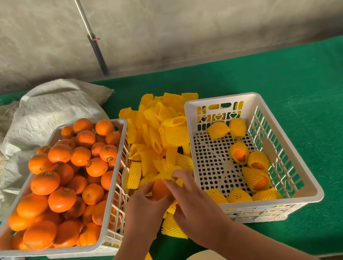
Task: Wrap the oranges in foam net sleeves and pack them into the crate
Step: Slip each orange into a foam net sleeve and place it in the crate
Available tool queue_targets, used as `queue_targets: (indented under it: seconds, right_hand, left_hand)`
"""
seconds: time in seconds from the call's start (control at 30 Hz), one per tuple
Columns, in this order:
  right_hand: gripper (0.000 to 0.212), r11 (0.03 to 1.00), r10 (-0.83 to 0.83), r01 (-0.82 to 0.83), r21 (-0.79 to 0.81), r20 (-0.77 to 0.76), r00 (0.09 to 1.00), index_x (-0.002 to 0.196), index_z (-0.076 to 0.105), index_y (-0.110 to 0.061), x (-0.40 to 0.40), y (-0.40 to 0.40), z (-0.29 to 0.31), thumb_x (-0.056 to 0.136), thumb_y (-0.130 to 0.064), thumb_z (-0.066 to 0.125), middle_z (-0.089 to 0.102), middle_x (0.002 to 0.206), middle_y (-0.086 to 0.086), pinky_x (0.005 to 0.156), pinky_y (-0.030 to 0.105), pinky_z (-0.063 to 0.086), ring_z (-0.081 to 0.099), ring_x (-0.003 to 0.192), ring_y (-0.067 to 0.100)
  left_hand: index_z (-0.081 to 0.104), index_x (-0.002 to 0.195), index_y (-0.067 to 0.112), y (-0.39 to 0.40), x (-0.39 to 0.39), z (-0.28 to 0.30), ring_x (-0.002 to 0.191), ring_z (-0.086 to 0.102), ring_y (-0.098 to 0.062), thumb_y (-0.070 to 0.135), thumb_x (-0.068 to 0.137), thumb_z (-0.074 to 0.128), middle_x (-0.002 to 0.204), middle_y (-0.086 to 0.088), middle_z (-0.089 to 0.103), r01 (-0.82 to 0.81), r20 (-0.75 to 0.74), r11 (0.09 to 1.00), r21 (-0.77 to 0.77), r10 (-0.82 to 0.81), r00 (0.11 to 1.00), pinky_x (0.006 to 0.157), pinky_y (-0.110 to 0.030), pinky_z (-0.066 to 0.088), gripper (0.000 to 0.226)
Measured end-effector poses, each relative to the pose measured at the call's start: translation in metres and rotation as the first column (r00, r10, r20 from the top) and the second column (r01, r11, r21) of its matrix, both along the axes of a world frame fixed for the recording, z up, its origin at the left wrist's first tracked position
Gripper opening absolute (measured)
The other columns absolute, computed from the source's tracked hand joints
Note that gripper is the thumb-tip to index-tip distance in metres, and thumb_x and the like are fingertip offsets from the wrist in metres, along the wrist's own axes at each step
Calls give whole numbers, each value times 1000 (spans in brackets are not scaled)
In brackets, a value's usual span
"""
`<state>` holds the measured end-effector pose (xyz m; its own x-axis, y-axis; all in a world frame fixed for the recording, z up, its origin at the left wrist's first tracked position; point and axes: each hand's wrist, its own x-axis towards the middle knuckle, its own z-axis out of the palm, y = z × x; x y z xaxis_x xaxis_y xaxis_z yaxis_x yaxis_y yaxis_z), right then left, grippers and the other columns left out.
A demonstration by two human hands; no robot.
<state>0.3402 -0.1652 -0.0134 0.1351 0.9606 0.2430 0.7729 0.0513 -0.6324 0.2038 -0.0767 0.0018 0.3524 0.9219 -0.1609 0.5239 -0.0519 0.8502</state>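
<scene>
— Where is the fruit?

— I see one orange (159, 189) between both hands, over the heap of yellow foam net sleeves (156, 140); my left hand (142, 207) curls its fingers round the near side of it; my right hand (193, 202) pinches a sleeve (169, 174) at the top of it.

— And the crates?

— The left crate (120, 123) is heaped with bare oranges (64, 181); the right crate (302, 180) holds wrapped oranges (256, 178) along its far and right walls and near edge; both stand on the green mat (288, 68), the sleeves between them; a white sack (55, 107) lies behind the left crate.
</scene>
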Motion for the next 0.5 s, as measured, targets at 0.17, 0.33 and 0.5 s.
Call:
queue_targets:
  seconds: [0.17,0.33,0.5]
  right_hand:
    - [61,994,113,-113,10,40,993,157,28,-34,-9,-2,10,98,-27,43,24,153,-13,86,-1,30,47,114,2]
    - [50,987,123,-128,98,48,991,144,48,-42,-1,-8,8,96,-29,57,34,146,-16,75,7,37,48,107,-2]
    - [52,955,-132,210,211,-332,934,134,48,-37,7,-6,13,90,-50,72,44,135,-18,78,18,50,57,116,12]
  left_hand:
    - [64,84,36,-4,4,-1,75,65,-6,54,77,66,79,19,68,-119,-40,969,216,131,991,59,-27,51,19]
    - [63,122,26,2,-6,-9,114,56,-21,55,75,69,118,6,63,-83,-72,933,351,115,991,87,-46,56,55]
    - [50,141,23,3,-12,-14,123,55,-20,25,71,92,139,9,50,-49,-25,909,415,66,998,84,-38,62,82]
